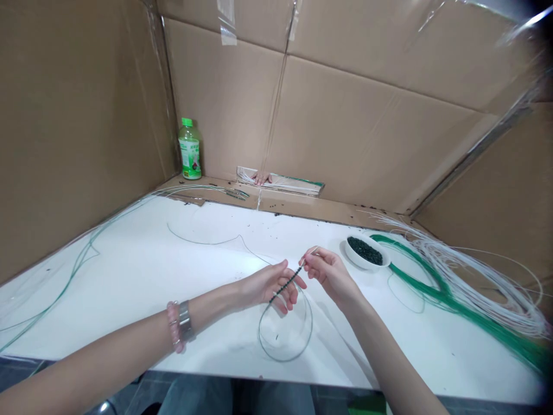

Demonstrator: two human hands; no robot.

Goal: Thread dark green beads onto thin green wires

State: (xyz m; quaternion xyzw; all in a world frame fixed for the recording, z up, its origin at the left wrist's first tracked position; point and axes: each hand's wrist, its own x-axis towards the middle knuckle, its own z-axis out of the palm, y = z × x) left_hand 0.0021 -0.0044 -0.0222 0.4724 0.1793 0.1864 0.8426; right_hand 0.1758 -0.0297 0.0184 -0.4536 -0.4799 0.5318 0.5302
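Note:
A thin wire strung with dark green beads (pixel 286 286) runs slantwise between my two hands above the white table. My left hand (pixel 272 285) is turned palm up, its fingers loosely curled under the beaded wire, which lies across them. With thumb and fingertips, my right hand (pixel 328 271) pinches the upper end of the wire, where a short pale piece sticks out. From the beads a loop of thin wire (pixel 285 361) hangs down over the table. A white bowl (pixel 382 266) of dark green beads (pixel 364 250) stands just right of my right hand.
Bundles of white wire (pixel 484 276) and green wire (pixel 469 316) lie at right. Loose pale green wires (pixel 80 265) stretch along the left side. A green-capped bottle (pixel 190 151) stands at the back by the cardboard wall (pixel 345 127). Another person's hand (pixel 261 178) shows through a slot.

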